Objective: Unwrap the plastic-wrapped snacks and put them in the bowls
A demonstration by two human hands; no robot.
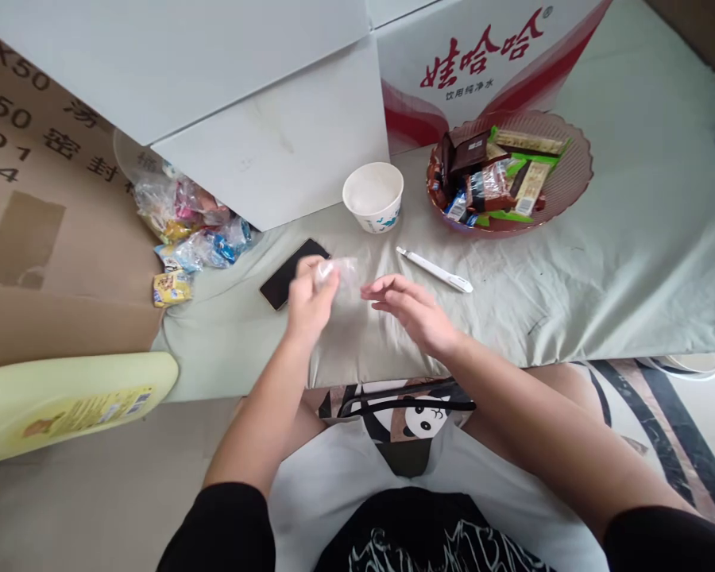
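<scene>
My left hand [311,300] is closed on a small, crumpled clear plastic wrapper [346,272], blurred by motion. Whether anything is inside the wrapper I cannot tell. Just to the right, my right hand [415,311] has its fingers stretched out towards the wrapper, apart from it and holding nothing. A black phone [286,284] lies on the cloth beside my left hand, partly covered by it. Beyond my right hand lies a white pen-shaped cutter [434,268]. Behind both hands stands a white paper bowl [373,195].
A pink ribbed bowl [575,171] of wrapped snacks stands at the back right. White cartons [310,143] form a wall behind. Heaped wrappers [194,230] lie at the left by a brown cardboard box [83,246]. A yellow-green bottle [77,397] juts in below it.
</scene>
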